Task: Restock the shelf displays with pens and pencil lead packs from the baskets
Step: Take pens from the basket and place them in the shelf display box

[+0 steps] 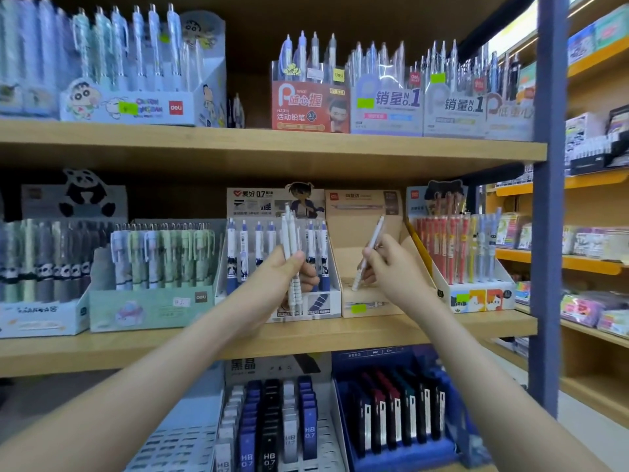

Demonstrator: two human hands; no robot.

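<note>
Nearest, below the tan box (384,306), lead packs (269,424) marked HB 0.7 stand in rows. Directly under the box is a blue tray (408,456) of dark packs.

The left hand (287,270) is up just left of the tan box, fingers and thumb curled round a bundle of white pens (290,233) held upright. It is in front of the blue-and-white pen box (323,303) that stands against the tan box's left side.

The right hand (388,267) is over the tan box and pinches one white pen (377,231) between thumb and fingers. The pen is tilted, its top leaning right and its lower end down inside the box. It seems to touch the box floor, though blur leaves that unsure.

Against the tan box's right side stands a display of red and yellow pencils (456,247). All three boxes sit on the wooden shelf (170,342).

Above the tan box, on the next shelf, a red box (309,109) holds clear pens.
</note>
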